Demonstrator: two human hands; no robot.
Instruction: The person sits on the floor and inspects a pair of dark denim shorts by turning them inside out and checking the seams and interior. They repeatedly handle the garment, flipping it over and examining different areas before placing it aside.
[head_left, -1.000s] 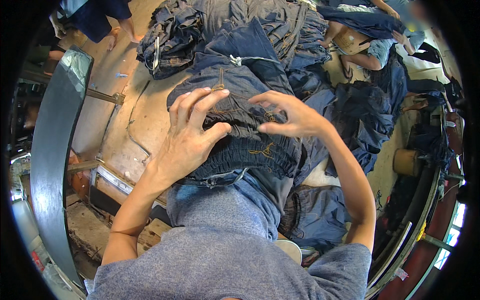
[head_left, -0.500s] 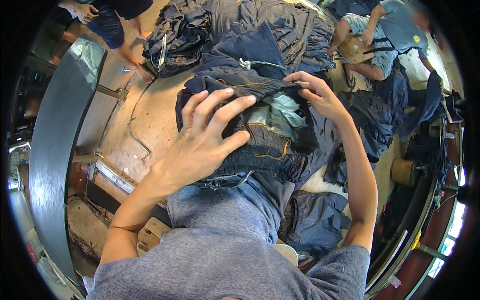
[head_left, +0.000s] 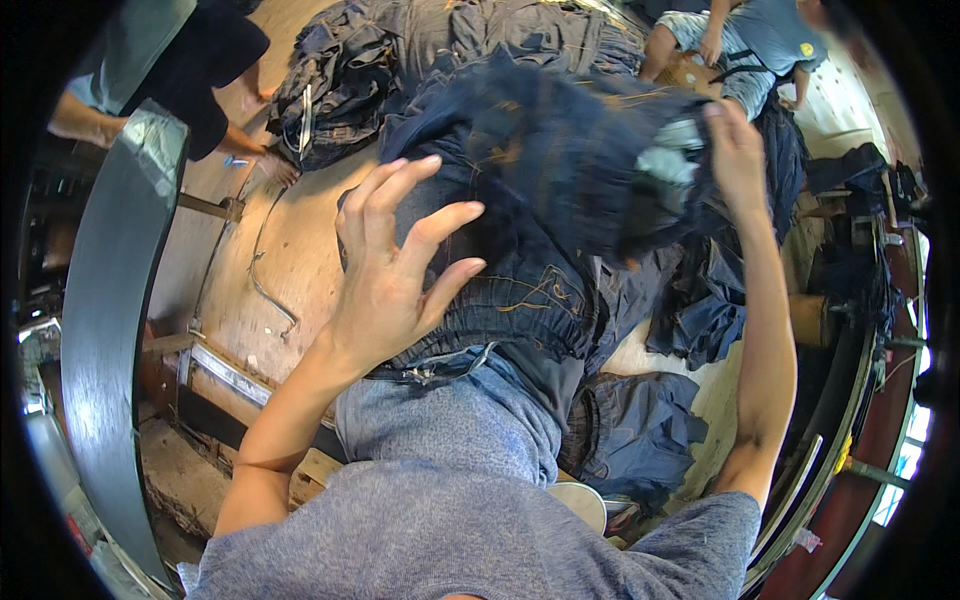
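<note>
Right hand [head_left: 738, 155] clamped on one end of a dark denim garment [head_left: 560, 150], raised over the middle of the wooden floor [head_left: 305, 230]; left hand [head_left: 390, 250] empty, fingers apart. One piece lifted, not yet laid down; gathered-waist garment [head_left: 500, 318] left below, untouched. Lifted piece: motion-blurred, orange threads, pale lining [head_left: 668, 155] exposed. Far end: cannot tell if free.

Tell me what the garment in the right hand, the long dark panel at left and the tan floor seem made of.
Garment in the right hand: probably denim, matte, dark blue and orange-stitched, though blur hides its weave.
Dark panel: perhaps painted wood or laminate; its smooth satin sheen leaves that open.
Tan floor: likely plywood, dull, from its mottled surface.
</note>
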